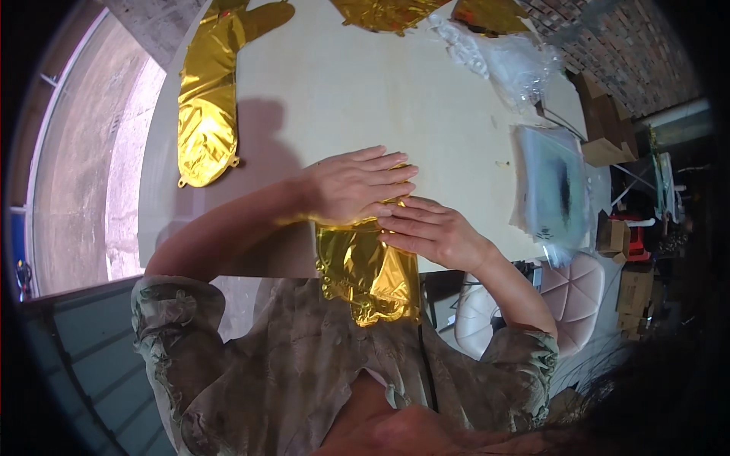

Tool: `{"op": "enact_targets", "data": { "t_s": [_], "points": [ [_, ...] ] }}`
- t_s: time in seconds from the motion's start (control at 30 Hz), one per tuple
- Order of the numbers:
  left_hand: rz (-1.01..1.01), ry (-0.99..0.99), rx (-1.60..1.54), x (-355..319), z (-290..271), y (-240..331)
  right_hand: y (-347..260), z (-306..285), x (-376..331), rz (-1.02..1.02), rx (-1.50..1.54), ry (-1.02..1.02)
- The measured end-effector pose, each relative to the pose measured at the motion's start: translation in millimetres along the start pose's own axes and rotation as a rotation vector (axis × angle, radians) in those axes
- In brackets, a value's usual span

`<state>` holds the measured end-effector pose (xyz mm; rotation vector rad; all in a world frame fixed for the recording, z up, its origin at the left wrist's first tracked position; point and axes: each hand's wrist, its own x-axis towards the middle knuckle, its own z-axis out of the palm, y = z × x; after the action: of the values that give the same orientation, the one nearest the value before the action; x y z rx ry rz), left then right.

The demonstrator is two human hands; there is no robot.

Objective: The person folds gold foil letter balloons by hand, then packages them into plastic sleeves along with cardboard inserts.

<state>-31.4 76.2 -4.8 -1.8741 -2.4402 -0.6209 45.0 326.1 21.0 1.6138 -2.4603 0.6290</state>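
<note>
A flat, uninflated gold foil balloon (369, 262) lies at the near edge of the table, and its scalloped lower end hangs over the edge toward my shirt. My left hand (353, 184) presses flat on its far part, fingers stretched to the right. Beside it, my right hand (437, 232) rests on the foil with fingers extended to the left, and the fingertips of both hands almost meet. The hands hide much of the balloon's far end. At the left of the table lies another gold foil balloon (208, 106), long, with small tabs at its rounded end.
More gold foil pieces (388, 14) lie along the far edge. Crumpled transparent plastic (509, 64) sits at the far right, and a stack of transparent bags (555, 182) at the right edge. Beyond are cardboard boxes (604, 125) and a white padded seat (574, 285).
</note>
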Motion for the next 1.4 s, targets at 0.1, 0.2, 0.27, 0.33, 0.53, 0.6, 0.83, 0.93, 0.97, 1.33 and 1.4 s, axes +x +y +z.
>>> {"op": "enact_targets", "data": {
  "t_s": [0.1, 0.2, 0.27, 0.33, 0.53, 0.6, 0.83, 0.93, 0.97, 1.33, 1.4],
  "points": [
    [0.003, 0.009, -0.006, 3, -2, 2, -14, -3, -7, 0.02, 0.024, -0.032],
    [0.01, -0.001, 0.002, 4, -4, 2, -25, -1, -17, 0.041, 0.066, -0.057],
    [0.014, -0.022, 0.02, 4, -3, 2, -30, 0, -20, 0.066, 0.092, -0.036],
    [0.022, 0.035, 0.028, 1, -3, 2, -28, 1, -22, 0.046, 0.076, -0.067],
    [0.188, 0.363, 0.242, -12, -17, 19, -29, 6, -21, 0.09, 0.156, 0.005],
    [0.036, 0.109, 0.109, -34, -33, 44, -28, 8, -24, 0.111, 0.161, 0.028],
    [-0.219, 0.041, 0.143, -97, -30, 121, -28, 8, -22, 0.158, 0.266, 0.049],
    [-0.319, 0.088, 0.239, -97, -9, 128, -27, 8, -23, 0.163, 0.286, 0.048],
    [-0.319, 0.088, 0.235, -97, -4, 127, -28, 8, -23, 0.166, 0.28, 0.043],
    [-0.295, 0.156, 0.195, -100, 7, 125, -42, -4, -17, 0.164, 0.106, 0.008],
    [-0.297, 0.163, 0.186, -100, 8, 125, -45, -3, -20, 0.165, 0.068, 0.071]
  ]
}}
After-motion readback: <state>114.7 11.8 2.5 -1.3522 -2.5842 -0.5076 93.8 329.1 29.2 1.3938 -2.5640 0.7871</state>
